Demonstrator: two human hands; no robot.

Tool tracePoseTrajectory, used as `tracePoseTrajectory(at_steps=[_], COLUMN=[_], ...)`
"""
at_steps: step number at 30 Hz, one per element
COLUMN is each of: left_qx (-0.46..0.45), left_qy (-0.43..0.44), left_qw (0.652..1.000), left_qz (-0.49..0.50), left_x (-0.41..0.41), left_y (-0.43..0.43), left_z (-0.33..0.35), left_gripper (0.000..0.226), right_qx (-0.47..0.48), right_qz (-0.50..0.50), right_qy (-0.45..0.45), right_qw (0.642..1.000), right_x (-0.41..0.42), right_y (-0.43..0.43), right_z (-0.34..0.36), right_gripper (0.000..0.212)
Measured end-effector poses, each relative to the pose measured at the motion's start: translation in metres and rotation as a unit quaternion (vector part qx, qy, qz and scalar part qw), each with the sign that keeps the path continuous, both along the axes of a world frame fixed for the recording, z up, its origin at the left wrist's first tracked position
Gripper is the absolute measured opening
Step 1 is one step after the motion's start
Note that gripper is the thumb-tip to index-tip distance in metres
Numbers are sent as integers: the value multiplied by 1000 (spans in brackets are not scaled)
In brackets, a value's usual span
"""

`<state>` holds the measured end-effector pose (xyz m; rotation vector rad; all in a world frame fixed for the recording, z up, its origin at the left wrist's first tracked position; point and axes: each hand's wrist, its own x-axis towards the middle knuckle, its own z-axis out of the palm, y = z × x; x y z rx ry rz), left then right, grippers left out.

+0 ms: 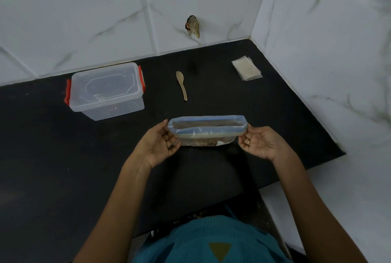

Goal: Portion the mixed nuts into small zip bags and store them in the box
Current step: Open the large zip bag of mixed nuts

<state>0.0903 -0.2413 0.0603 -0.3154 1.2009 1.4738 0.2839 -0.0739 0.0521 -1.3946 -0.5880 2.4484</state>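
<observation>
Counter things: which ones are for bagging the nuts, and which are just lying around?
For the job: nut bag, in left hand and right hand; wooden spoon; small zip bags; lidded box.
Just there: brownish scrap on the wall.

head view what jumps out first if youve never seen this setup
The zip bag of nuts stands out first, held at its ends by the left hand and right hand mid-counter. Next come the lidded clear box with red latches at back left and the wooden spoon to its right.
</observation>
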Motion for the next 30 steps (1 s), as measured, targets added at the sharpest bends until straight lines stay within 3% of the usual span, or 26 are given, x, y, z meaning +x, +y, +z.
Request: tracePoseTrajectory(at_steps=[5, 7, 9, 12, 14, 16, 17, 20, 22, 25, 30], left_qx=[14, -9, -62, -135, -181, -226, -235, -211, -199, -210, -214], left_qy=[4, 69, 177, 331, 460, 583, 622, 651, 665, 714, 750], left_qw=[1000, 997, 976, 913, 839, 744, 713, 704, 694, 625, 544], left_qz=[-6, -43, -111, -194, -228, -234, -221, -189, -189, -235, -311], left_x=[0, 2, 6, 11, 13, 16, 17, 18, 20, 24, 25], left_y=[-1, 1, 4, 7, 6, 6, 7, 12, 15, 16, 17], left_z=[1, 3, 6, 10, 10, 13, 15, 18, 20, 20, 13], left_gripper=[35, 35, 27, 17, 22, 33, 37, 36, 29, 22, 28], right_qx=[13, 87, 215, 413, 499, 545, 557, 591, 646, 716, 707], right_qz=[-44, -2, 86, 167, 166, 154, 145, 135, 167, 226, 235], right_qy=[37, 14, -65, -231, -275, -288, -283, -266, -277, -282, -302], right_qw=[998, 996, 971, 865, 805, 772, 767, 750, 691, 598, 595], right_x=[-3, -3, -4, -9, -13, -14, -15, -15, -15, -16, -23], right_y=[0, 1, -2, -7, -8, -8, -7, -8, -10, -14, -21], right_z=[4, 9, 13, 12, 10, 8, 8, 10, 11, 6, 3], right_gripper=[16, 16, 15, 15, 14, 13, 15, 27, 20, 16, 27])
